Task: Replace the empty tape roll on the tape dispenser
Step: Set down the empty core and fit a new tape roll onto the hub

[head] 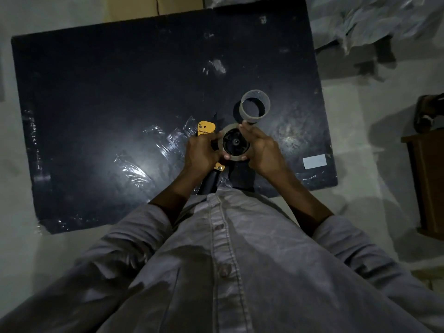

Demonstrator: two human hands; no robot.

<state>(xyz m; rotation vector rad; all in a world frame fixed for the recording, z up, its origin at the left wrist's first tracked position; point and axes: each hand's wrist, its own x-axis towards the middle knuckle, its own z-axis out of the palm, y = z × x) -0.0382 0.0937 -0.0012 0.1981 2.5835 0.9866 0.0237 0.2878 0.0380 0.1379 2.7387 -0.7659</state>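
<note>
Near the front edge of the black table (96, 92), the left hand (200, 152) wraps closed around the yellow tape dispenser (206, 128). The tape roll (234, 141) sits on its black hub. The right hand (260, 150) grips the roll's rim with curled fingers. Just behind stands the empty core (255, 107), upright on the table.

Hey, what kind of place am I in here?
Probably a packing or storage room: a dark mat laid on a pale floor, crumpled plastic wrapping nearby, and a tape dispenser in hand.
</note>
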